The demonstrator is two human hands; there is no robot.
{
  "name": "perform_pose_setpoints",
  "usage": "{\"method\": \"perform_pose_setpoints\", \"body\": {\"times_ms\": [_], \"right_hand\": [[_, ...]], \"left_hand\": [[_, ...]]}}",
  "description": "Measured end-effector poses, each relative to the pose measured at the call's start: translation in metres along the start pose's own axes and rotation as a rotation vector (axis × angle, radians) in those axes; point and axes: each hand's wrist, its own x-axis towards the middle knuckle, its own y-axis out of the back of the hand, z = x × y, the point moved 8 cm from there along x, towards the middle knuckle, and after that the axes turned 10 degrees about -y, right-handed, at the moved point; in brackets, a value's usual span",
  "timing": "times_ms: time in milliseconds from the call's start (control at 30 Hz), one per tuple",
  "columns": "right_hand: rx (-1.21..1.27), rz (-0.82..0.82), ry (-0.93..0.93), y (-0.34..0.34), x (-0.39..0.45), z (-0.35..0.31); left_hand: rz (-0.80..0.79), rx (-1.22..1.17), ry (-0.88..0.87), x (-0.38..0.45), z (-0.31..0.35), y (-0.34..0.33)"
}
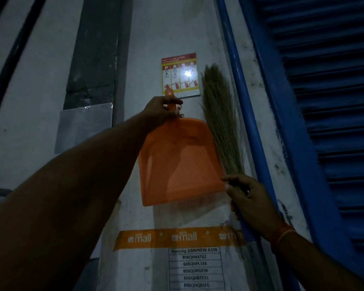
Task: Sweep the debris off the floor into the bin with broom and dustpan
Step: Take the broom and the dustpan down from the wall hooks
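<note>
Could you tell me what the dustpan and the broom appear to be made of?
Dustpan: most likely moulded plastic, orange and smooth, with a slight sheen and light showing through its thin blade. Broom: its head looks like dried grass or plant fibre, matte tan, with fine loose strands fanning upward; the blue handle below the right hand seems plastic-wrapped, though dim light leaves that open.

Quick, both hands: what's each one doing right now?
Left hand: grips the dustpan by its handle.
Right hand: holds the broom just below the bristles.
</note>
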Motion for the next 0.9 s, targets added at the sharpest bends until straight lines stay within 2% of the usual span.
{"method": "perform_pose_setpoints", "body": {"times_ms": [267,567,900], "right_hand": [[0.017,0.026,0.013,0.001,0.001,0.010],[0.018,0.096,0.047,-0.011,-0.002,0.015],[-0.033,0.121,0.036,-0.027,-0.011,0.013]], "left_hand": [[0.197,-0.048,0.022,0.008,-0.007,0.030],[0.436,-0.008,0.158,-0.059,-0.035,0.038],[0.622,-0.105,0.251,-0.123,-0.048,0.039]]}}
